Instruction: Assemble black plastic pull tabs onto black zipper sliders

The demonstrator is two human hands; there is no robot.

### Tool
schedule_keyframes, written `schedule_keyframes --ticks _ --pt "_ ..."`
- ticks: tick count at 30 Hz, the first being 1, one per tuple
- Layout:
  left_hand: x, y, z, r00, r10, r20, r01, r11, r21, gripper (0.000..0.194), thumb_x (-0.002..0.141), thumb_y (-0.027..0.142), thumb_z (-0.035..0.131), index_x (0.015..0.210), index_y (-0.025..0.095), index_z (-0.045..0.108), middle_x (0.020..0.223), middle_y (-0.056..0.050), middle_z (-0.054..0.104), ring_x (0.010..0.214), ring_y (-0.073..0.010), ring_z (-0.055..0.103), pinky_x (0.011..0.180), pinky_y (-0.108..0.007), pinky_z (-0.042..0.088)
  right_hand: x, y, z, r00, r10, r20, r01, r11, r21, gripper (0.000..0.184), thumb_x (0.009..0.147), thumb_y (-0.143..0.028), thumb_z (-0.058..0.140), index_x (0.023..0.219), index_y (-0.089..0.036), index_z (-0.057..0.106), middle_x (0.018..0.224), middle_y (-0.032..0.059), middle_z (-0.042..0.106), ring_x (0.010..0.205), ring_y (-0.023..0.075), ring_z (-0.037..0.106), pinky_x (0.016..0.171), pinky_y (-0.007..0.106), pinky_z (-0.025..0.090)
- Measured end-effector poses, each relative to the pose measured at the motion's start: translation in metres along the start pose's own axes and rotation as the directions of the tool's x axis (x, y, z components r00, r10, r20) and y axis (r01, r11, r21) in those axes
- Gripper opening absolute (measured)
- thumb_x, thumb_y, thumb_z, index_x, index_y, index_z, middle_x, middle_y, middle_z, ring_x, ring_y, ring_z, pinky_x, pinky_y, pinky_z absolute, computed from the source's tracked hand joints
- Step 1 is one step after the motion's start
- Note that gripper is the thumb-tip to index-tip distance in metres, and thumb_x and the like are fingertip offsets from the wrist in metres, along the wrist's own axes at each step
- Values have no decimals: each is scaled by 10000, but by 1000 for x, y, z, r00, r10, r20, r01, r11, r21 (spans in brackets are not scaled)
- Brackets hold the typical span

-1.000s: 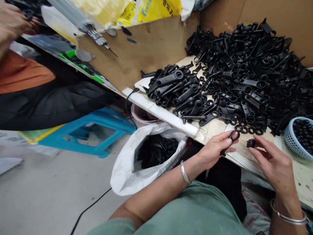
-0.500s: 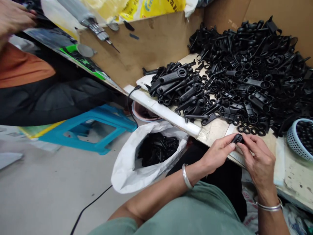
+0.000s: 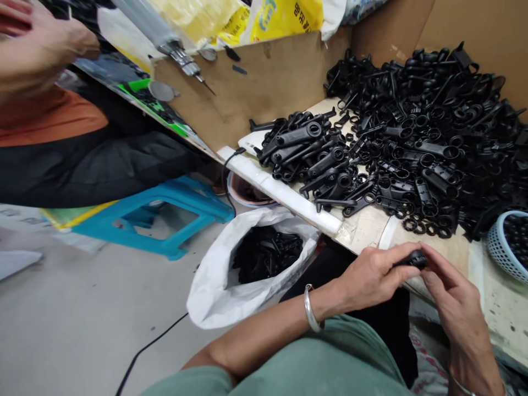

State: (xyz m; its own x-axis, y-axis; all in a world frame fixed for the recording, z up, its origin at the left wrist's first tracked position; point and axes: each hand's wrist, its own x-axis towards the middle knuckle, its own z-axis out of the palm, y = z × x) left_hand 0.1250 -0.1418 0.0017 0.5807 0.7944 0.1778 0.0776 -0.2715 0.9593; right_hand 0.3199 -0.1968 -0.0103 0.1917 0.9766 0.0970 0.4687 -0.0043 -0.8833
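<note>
A small black plastic part [image 3: 416, 259] with a ribbed, rounded end is held over the table's front edge. My left hand [image 3: 373, 278] pinches it between thumb and fingers, which hide much of its length. At its right end, the fingertips of my right hand [image 3: 460, 300] close on it, with the thumb below. Just beyond my hands lie several black rings [image 3: 421, 226]. Behind them spreads a large heap of black plastic parts [image 3: 412, 132], many of them arm-shaped with a ring at one end. More arm-shaped parts [image 3: 305, 146] are piled to the left.
A light blue basket [image 3: 497, 250] of black balls stands at the right. Below the table's white edge strip [image 3: 284, 192] sits a white sack [image 3: 210, 291] of black parts. A powered screwdriver [image 3: 177, 52] hangs at upper left. A co-worker's hand [image 3: 45, 49] and a blue stool [image 3: 165, 220] are left.
Both my hands have moved slightly right and down with the black part. My right hand's fingers are more stretched. The co-worker's hand has come further into view.
</note>
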Motion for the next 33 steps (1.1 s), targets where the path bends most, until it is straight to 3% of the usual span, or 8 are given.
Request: schedule_keyframes --ticks 6,10,13,15,19,24,30,33 --pt "-5 -3 6 997 5 -72 -3 999 40 479 968 294 448 1405 115 529 615 -14 665 515 -136 581 605 -241 522 2 -3 20 998 63 -3 -63 998 -18 337 888 -454 646 1087 -213 772 916 55 781 809 239 739 725 344 634" --pt "-2 -1 -10 990 10 -139 14 985 173 452 966 295 448 1365 124 573 805 -84 749 684 -200 689 699 -305 560 29 -16 28 990 -32 135 31 999 10 348 891 -474 638 1105 -229 763 987 56 777 873 238 738 786 366 628" --pt "-3 9 -43 959 102 -263 -8 941 339 442 981 325 432 1352 142 589 1097 -121 747 902 -221 720 846 -319 557 57 -22 22 983 -102 151 109 993 -38 379 908 -493 609 1179 -253 723 1047 54 767 872 225 739 824 402 617" --pt "-3 16 -74 890 204 -407 0 895 447 441 983 341 439 1357 158 584 1238 -107 702 995 -207 705 915 -302 535 74 -23 17 979 -198 46 203 949 -243 383 928 -474 585 1219 -251 697 1065 63 758 885 228 729 869 429 593" --pt "7 19 -140 731 350 -586 151 754 639 456 973 393 429 1377 227 562 1253 -68 690 1173 -250 621 1059 -394 438 99 -21 17 888 -445 118 403 627 -667 329 965 -360 514 1174 -192 705 1154 125 690 1044 293 636 928 483 526" --pt "40 -8 -198 729 322 -605 318 623 715 410 954 407 438 1325 301 579 1242 -61 694 1286 -290 514 1179 -535 205 115 -21 30 888 -384 253 408 403 -819 304 938 -304 513 1174 -214 683 1157 121 615 974 292 571 648 391 521" --pt "61 -44 -233 746 401 -532 229 595 770 503 976 451 428 1435 244 438 1382 -49 616 1420 -265 351 1204 -601 -57 120 -20 16 872 -464 156 422 550 -721 272 920 -336 544 1113 -204 683 1177 115 621 1069 303 562 872 459 513" --pt "56 -40 -214 739 509 -441 98 566 818 535 1007 436 379 1480 189 344 1496 -59 512 1487 -218 235 1209 -571 -120 113 -15 -4 908 -418 -32 312 725 -614 337 878 -379 619 1171 -217 659 1146 101 669 988 281 626 918 490 503"
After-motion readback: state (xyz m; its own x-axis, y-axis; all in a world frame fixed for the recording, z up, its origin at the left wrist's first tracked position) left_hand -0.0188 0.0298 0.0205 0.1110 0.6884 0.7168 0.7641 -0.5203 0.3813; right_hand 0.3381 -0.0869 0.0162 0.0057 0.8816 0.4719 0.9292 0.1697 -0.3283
